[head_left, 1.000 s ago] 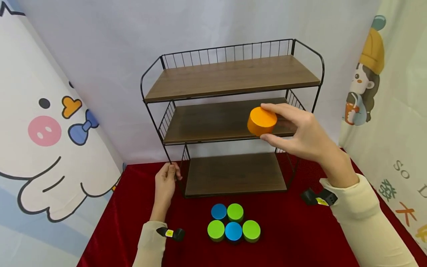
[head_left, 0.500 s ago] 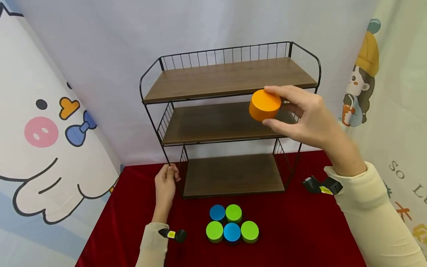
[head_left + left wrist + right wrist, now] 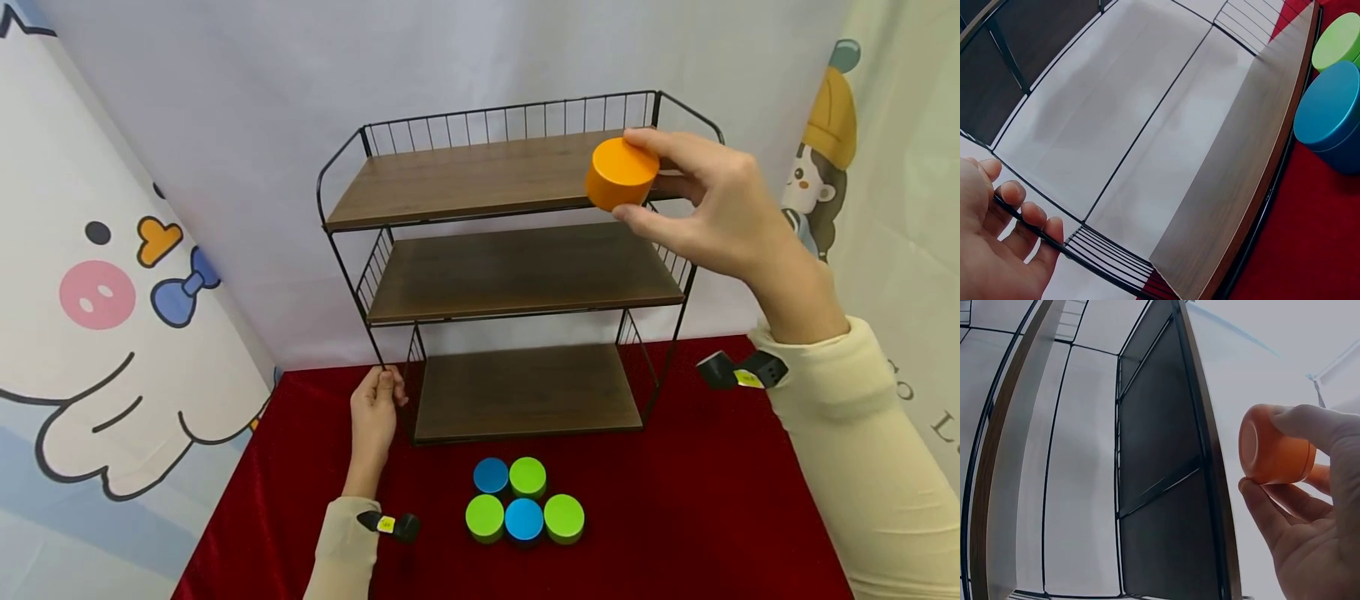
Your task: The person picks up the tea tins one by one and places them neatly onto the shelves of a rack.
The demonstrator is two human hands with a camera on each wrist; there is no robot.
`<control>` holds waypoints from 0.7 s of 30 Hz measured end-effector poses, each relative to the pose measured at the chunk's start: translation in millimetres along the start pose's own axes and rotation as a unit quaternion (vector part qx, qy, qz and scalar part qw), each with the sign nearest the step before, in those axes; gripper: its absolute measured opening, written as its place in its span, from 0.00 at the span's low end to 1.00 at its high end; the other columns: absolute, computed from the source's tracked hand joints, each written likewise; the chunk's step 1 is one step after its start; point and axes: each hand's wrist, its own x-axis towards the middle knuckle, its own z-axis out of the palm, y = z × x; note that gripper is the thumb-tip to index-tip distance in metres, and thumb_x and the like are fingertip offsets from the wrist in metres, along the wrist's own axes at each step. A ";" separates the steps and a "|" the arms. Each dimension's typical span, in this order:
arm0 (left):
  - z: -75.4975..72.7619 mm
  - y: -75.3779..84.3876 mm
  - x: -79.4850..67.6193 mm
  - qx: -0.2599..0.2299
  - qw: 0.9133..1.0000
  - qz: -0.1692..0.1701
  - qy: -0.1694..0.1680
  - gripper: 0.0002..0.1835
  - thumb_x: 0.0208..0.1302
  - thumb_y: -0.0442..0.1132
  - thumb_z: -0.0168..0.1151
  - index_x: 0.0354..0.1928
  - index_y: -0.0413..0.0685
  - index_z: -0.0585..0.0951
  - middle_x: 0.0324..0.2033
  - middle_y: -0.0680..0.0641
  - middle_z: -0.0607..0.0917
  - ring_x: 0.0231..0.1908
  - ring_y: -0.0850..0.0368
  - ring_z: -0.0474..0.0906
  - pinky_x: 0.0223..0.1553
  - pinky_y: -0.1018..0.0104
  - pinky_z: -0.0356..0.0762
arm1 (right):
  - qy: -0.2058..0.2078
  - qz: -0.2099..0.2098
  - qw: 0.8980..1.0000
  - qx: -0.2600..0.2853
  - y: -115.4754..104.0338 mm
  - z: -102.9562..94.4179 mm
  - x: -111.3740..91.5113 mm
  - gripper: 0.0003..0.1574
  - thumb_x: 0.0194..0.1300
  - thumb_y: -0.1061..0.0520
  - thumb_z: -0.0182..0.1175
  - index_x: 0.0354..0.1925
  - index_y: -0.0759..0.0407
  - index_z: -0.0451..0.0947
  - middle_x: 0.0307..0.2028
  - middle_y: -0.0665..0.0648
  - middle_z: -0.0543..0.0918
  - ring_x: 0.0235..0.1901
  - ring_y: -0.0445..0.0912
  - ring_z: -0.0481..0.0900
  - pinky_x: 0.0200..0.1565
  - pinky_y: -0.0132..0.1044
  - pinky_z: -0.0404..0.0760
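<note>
1. White backdrop (image 3: 480,50) and a red-clothed counter (image 3: 675,517) surround an orange tin (image 3: 622,173), held in the air near the right end of the top shelf (image 3: 480,177). Whether it hangs over that shelf or only in front cannot be told.

2. Carrying it well should mean a steady wrist, an even thumb-and-finger pinch, and enough room that neither tin nor knuckles knock the shelf's front edge.

3. Its flat round face points up, and the right wrist view shows the recessed base at the opposite end. So the cylinder's axis runs roughly upright, perhaps slightly tilted. Squat in build, it looks broader than tall, with no marked long axis.

4. The right hand (image 3: 722,200) grips the tin by its curved wall, thumb opposing fingers.

5. The left hand (image 3: 375,402) curls its fingers round the left post of the black-framed rack (image 3: 525,271); a firm hold there would likely stop wobble.

6. Below, before the rack, three green tins (image 3: 485,517) and two blue tins (image 3: 523,519) stand clustered.
</note>
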 end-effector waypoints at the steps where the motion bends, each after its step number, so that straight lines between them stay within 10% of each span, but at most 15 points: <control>1: 0.0 -0.1 0.1 0.000 1.000 0.000 0.000 0.21 0.81 0.42 0.45 0.39 0.26 0.74 0.26 0.48 0.73 0.32 0.57 0.73 0.37 0.72 0.80 | 0.001 0.004 1.000 -0.004 1.6 -0.7 0.8 0.43 0.50 0.78 0.74 0.65 0.73 0.74 0.60 0.67 0.82 0.53 0.27 0.79 0.55 0.21 0.79; 8: -0.6 -0.4 0.5 0.002 1.000 -0.001 -0.004 0.21 0.81 0.42 0.45 0.39 0.27 0.74 0.26 0.48 0.73 0.32 0.56 0.73 0.37 0.71 0.80 | 0.002 0.050 0.998 -0.024 10.9 -4.5 2.7 0.42 0.54 0.75 0.74 0.67 0.69 0.74 0.60 0.65 0.82 0.52 0.24 0.79 0.55 0.20 0.78; 21: -0.4 1.6 0.4 0.007 1.000 0.002 0.003 0.20 0.81 0.41 0.45 0.37 0.28 0.75 0.25 0.49 0.74 0.31 0.57 0.73 0.36 0.72 0.79 | 0.007 0.125 0.991 -0.057 19.1 -8.9 5.1 0.41 0.58 0.70 0.74 0.69 0.64 0.73 0.61 0.64 0.80 0.57 0.50 0.83 0.56 0.22 0.78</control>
